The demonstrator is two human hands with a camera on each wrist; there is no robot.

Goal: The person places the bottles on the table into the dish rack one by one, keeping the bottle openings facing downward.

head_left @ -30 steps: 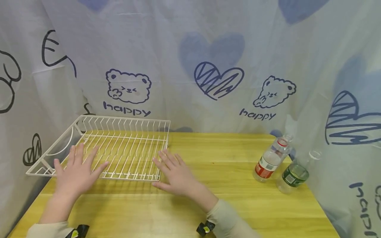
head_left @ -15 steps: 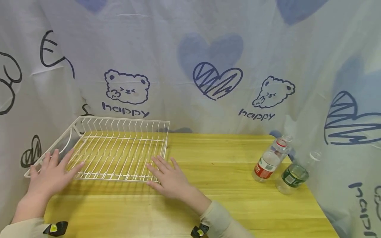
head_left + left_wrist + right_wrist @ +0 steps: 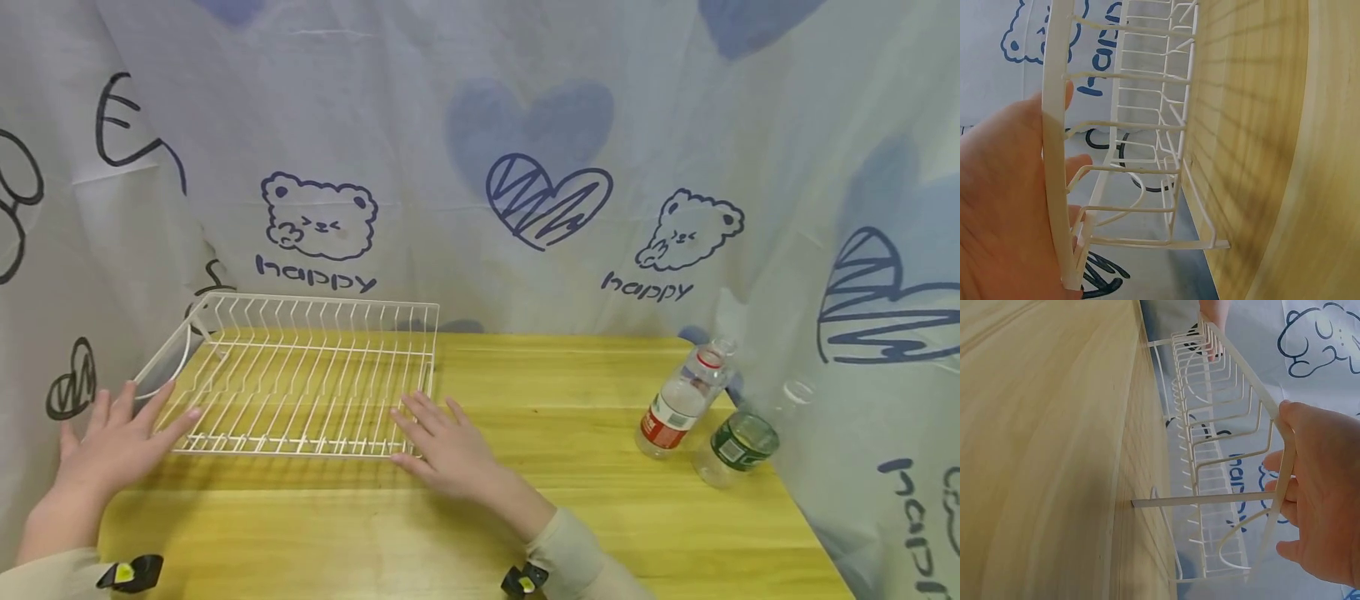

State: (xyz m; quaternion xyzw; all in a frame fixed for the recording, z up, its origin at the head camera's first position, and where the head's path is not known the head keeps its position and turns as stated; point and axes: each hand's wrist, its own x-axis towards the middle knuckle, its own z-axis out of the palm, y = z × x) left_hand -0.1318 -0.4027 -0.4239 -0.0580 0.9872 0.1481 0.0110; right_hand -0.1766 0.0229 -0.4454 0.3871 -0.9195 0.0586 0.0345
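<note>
A white wire dish rack [image 3: 296, 454] stands on the left part of the table, with upright wire dividers and a curved loop at its left end. My left hand [image 3: 105, 454] lies at the rack's front left corner, fingers spread, palm against the front rim [image 3: 1054, 144]. At the front right corner, my right hand [image 3: 459, 457] touches the rim with spread, fairly straight fingers. The right wrist view shows the thumb on the rim [image 3: 1244, 369] and the other fingers beside it. Neither hand's fingers curl round the wire.
Toward the right edge of the yellow wooden table [image 3: 525, 517] stand two clear plastic bottles, one with a red label [image 3: 663, 423], one with a green label [image 3: 744, 443]. A printed cloth [image 3: 555, 83] hangs behind and at both sides.
First my left hand slid left along the front rim to the corner. Over the last half second the rack shifted slightly right, and my right hand went right with it.
</note>
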